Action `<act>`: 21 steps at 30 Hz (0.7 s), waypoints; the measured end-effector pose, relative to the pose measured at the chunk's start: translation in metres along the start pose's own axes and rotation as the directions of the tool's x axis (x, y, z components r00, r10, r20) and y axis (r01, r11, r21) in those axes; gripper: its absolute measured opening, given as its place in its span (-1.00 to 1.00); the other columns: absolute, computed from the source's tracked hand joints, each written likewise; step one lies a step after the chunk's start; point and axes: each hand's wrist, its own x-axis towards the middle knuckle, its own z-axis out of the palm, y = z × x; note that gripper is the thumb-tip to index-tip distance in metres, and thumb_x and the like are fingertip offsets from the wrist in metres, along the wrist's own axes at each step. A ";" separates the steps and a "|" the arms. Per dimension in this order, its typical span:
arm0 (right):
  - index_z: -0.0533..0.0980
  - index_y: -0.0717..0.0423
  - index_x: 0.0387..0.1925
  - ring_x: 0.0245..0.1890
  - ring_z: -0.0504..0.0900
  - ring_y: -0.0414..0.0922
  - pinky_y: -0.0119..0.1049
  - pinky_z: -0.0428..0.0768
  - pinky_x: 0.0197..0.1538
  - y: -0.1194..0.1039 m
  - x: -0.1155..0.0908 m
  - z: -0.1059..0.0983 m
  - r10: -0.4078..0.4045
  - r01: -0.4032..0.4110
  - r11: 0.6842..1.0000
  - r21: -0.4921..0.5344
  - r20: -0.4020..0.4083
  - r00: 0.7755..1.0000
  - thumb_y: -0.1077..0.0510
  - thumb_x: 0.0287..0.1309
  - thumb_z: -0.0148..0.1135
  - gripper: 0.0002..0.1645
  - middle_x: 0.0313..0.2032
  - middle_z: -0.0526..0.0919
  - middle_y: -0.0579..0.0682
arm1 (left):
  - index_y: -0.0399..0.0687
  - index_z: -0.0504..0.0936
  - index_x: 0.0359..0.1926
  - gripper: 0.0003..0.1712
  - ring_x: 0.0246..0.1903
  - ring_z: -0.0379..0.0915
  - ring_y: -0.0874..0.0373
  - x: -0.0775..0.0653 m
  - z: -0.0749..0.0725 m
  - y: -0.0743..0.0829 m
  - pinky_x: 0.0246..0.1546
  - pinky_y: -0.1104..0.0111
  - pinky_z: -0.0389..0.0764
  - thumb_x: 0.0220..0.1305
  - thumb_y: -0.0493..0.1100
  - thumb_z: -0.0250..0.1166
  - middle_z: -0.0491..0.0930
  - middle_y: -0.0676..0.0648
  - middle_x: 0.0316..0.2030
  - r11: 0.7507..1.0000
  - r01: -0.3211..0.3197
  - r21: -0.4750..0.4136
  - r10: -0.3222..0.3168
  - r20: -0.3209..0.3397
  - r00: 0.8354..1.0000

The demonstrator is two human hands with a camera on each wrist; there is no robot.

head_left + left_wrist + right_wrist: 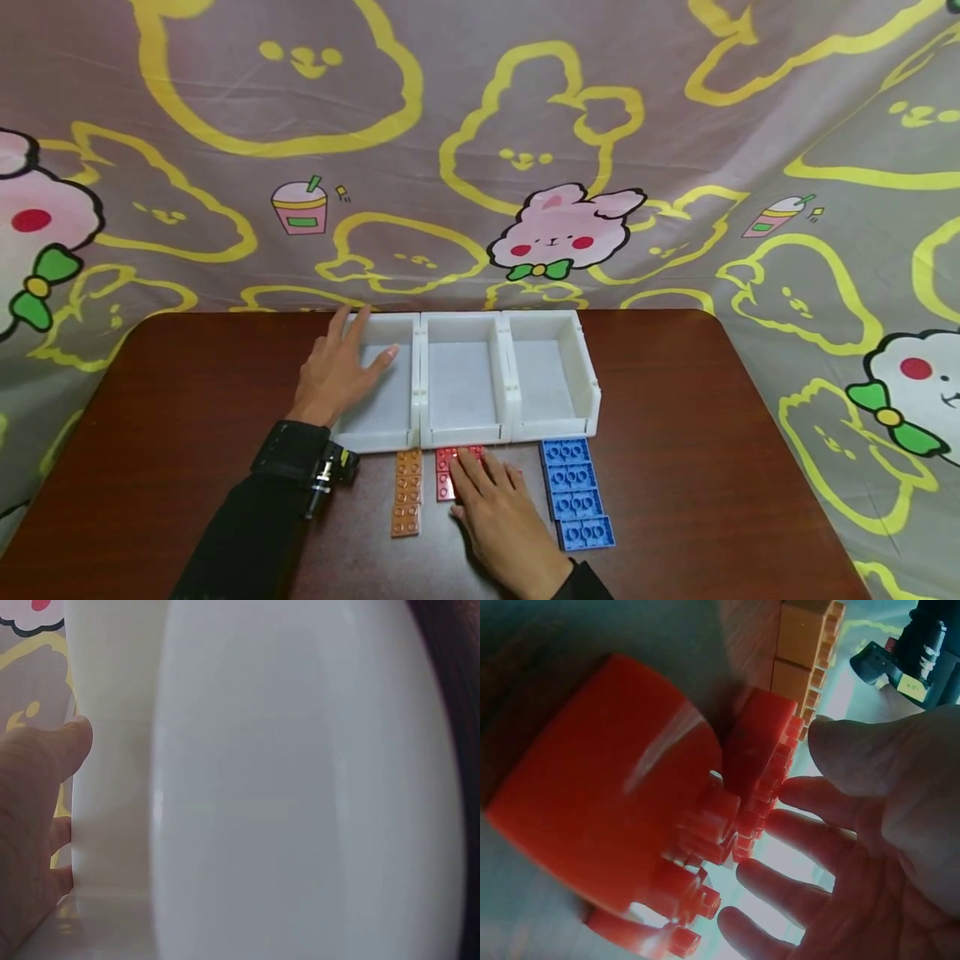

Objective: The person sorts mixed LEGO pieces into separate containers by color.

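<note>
My left hand (335,371) reaches over the left compartment of a white three-part bin (461,434), its fingers spread at the back rim and its thumb stretched over the inside. The left wrist view is mostly filled by the bin's white wall (247,780). Over the red toy bricks (444,483) in front of the bin lies my right hand (502,521), fingers extended and covering most of them. In the right wrist view, those fingertips are right at the studs of the red bricks (761,739), and one red brick looms close to the camera.
A column of orange toy bricks (408,492) lies left of the red ones. Several blue bricks (576,492) form a column on the right, studs hidden and hollow sides up. A patterned cloth (420,183) hangs behind the brown table (675,467).
</note>
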 end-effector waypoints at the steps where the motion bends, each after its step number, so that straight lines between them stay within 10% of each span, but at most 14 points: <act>1: 0.38 0.10 0.42 0.37 0.38 0.09 0.12 0.42 0.28 0.000 -0.001 0.001 -0.001 0.001 1.000 -0.002 0.000 1.000 0.00 0.48 0.07 -0.42 0.41 0.40 0.04 | 0.02 -0.06 0.62 -0.02 0.33 0.10 -0.56 0.000 0.000 0.000 -0.01 -0.42 0.37 0.42 0.30 0.15 -0.19 -0.25 0.58 1.000 0.000 0.001 0.000 -0.002 1.000; 12: 0.45 0.08 0.35 0.29 0.44 0.11 0.13 0.39 0.29 -0.005 -0.018 -0.002 0.023 -0.026 0.999 0.039 0.076 0.997 0.00 0.46 0.09 -0.48 0.31 0.50 0.02 | 0.02 -0.08 0.62 0.00 0.33 0.09 -0.57 0.001 -0.001 0.001 0.00 -0.43 0.35 0.42 0.35 0.11 -0.20 -0.26 0.58 1.000 -0.001 0.008 0.001 0.012 1.000; 21: 0.64 0.11 0.06 0.05 0.61 0.01 0.04 0.54 0.10 0.006 0.005 -0.012 -0.012 0.014 1.000 0.015 -0.109 0.994 0.32 0.15 0.36 -0.60 0.00 0.67 0.01 | 0.02 -0.06 0.62 -0.01 0.32 0.10 -0.56 0.001 0.001 0.000 -0.01 -0.42 0.37 0.41 0.34 0.12 -0.18 -0.27 0.58 1.000 -0.001 0.004 0.001 0.011 1.000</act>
